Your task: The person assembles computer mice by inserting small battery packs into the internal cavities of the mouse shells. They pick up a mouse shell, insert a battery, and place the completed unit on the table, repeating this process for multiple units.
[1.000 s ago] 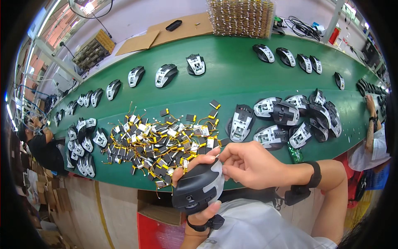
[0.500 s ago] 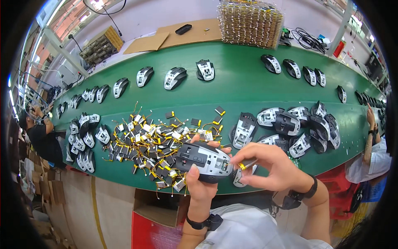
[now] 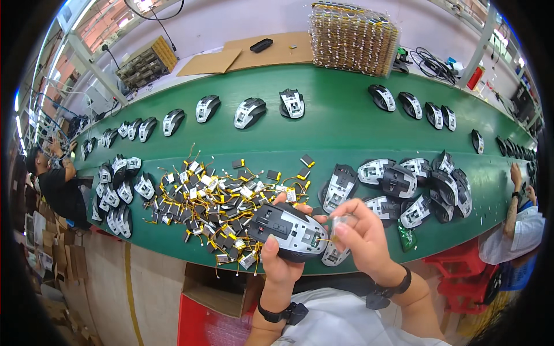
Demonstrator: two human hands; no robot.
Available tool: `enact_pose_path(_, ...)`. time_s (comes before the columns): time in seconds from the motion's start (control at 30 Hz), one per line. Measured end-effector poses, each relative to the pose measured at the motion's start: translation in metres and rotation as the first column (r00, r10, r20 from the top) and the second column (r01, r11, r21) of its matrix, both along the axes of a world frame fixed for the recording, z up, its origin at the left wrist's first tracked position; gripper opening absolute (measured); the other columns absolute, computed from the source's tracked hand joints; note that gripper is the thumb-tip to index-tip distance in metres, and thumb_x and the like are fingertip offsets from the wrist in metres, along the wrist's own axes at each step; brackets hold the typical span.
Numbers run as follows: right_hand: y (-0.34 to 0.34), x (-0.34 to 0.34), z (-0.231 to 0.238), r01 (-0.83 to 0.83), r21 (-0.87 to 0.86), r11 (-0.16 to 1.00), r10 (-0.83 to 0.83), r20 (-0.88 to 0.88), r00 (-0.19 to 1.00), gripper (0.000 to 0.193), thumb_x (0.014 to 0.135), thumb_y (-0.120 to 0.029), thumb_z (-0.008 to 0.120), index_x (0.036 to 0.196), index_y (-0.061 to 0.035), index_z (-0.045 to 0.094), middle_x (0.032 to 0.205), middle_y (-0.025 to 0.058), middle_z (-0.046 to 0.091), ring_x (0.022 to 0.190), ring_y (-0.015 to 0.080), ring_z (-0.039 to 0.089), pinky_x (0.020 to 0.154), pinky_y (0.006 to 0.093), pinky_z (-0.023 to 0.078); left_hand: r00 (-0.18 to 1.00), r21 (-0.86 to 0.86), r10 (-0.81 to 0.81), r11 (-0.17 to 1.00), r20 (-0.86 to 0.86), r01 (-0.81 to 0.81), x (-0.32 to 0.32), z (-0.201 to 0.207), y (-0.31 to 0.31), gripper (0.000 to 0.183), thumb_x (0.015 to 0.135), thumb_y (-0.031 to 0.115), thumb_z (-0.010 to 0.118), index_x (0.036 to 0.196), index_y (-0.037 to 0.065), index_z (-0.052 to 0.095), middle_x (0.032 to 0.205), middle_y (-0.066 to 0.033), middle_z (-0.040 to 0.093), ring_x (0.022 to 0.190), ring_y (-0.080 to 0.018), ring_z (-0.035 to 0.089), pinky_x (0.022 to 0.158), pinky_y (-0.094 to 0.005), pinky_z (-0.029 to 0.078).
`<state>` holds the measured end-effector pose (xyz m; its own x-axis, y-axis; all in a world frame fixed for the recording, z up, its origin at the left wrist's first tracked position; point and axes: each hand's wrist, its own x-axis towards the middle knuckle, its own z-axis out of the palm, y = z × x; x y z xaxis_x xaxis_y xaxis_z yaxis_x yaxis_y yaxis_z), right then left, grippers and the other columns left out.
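Note:
My left hand (image 3: pixel 281 266) is wrapped round a black-and-silver computer mouse (image 3: pixel 287 232), holding it above the green bench with its top facing up. A small slot at the mouse's right end shows a bit of green circuit board. Between the thumb and fingers of my right hand (image 3: pixel 367 242) is a small battery (image 3: pixel 341 222), close by that end. A thin wire appears to run from the slot to the battery; the fingers partly hide it. Beyond the mouse spreads a heap of small wired batteries (image 3: pixel 210 202).
More mouse shells lie piled on the right (image 3: pixel 398 177) and left (image 3: pixel 119 190), and in a row along the far bench (image 3: pixel 250 112). A green circuit board (image 3: pixel 407 235) sits near the front edge. Other people (image 3: pixel 60 187) work at both ends.
My right hand has turned more upright and tipped the battery up beside the mouse. The green circuit board at the right now shows more fully.

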<state>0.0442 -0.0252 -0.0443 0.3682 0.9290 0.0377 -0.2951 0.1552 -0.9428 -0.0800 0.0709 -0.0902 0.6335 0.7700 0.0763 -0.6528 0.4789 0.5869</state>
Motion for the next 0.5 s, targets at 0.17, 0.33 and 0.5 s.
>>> enact_pose_path(0.17,0.004,-0.008,-0.017,0.144,0.081,0.986,-0.165,0.488,0.857,0.027,0.09,-0.009,0.068,0.114,0.0015,0.063,0.083,0.0043,0.065,0.071,0.0048,0.056,0.061,0.0219,0.047,0.995,0.075,0.092,0.993,-0.027,-0.09,0.006,0.003,-0.001,0.084,0.084,0.053,0.06,0.148,0.006,0.029,0.119,-0.0173,0.057,0.104,-0.038,0.063,0.091,-0.0486,0.053)
enact_pose_path(0.33,0.011,-0.02,-0.031,0.332,0.117,0.936,-0.351,0.251,0.902,0.02,0.082,-0.004,0.077,0.097,0.0011,0.066,0.081,0.0044,0.064,0.065,0.0033,0.056,0.055,0.0201,0.046,0.986,0.192,0.166,0.967,0.01,-0.165,0.015,0.002,-0.007,0.087,0.082,0.054,0.062,0.149,0.011,0.028,0.118,-0.0159,0.054,0.104,-0.0362,0.06,0.091,-0.0498,0.05)
enact_pose_path(0.5,0.011,-0.02,-0.039,0.368,0.256,0.894,-0.446,0.448,0.774,0.018,0.079,-0.003,0.079,0.094,0.0006,0.069,0.086,0.0073,0.063,0.065,0.0085,0.061,0.056,0.0228,0.05,0.967,0.265,0.256,0.933,-0.01,-0.244,0.021,0.005,-0.009,0.092,0.08,0.058,0.062,0.151,0.015,0.024,0.117,-0.0143,0.052,0.101,-0.034,0.058,0.089,-0.0493,0.049)
